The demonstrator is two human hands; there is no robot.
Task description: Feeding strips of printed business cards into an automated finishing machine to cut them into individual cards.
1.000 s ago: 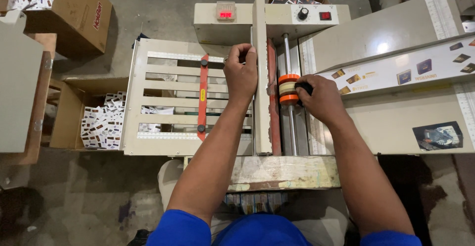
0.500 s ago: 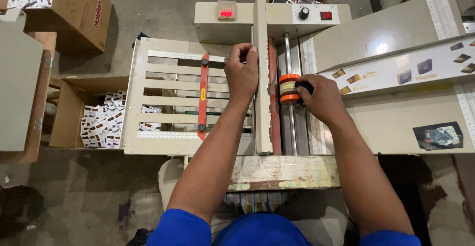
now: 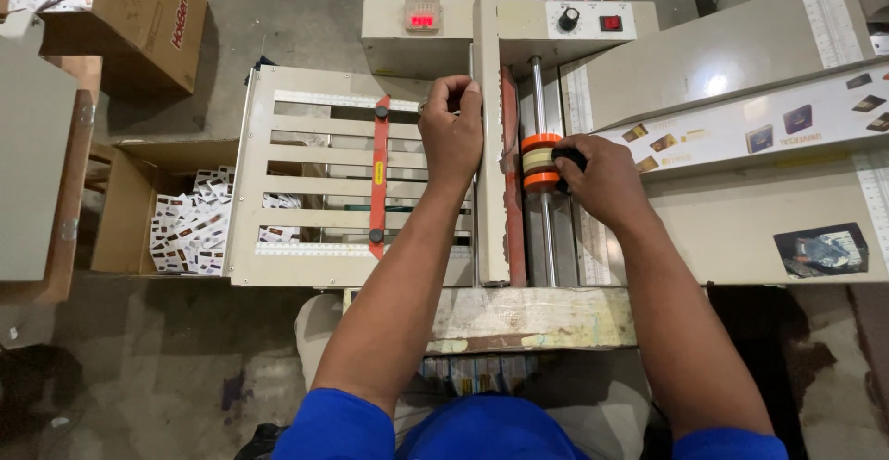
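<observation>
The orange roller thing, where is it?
In the head view the orange roller sits on a metal rod right of the machine's middle, touching the right hand, with the left hand just across the upright divider.

Far left of the hands: open cardboard box point(image 3: 120, 210) on the floor, full of small cards point(image 3: 190, 229).
Up and left: bigger brown carton point(image 3: 139, 20), more cards on top.
Above the hands: red display point(image 3: 422, 19), black knob point(image 3: 568, 18), red switch point(image 3: 610, 23).
Far right, low: picture sticker point(image 3: 822, 249).
</observation>
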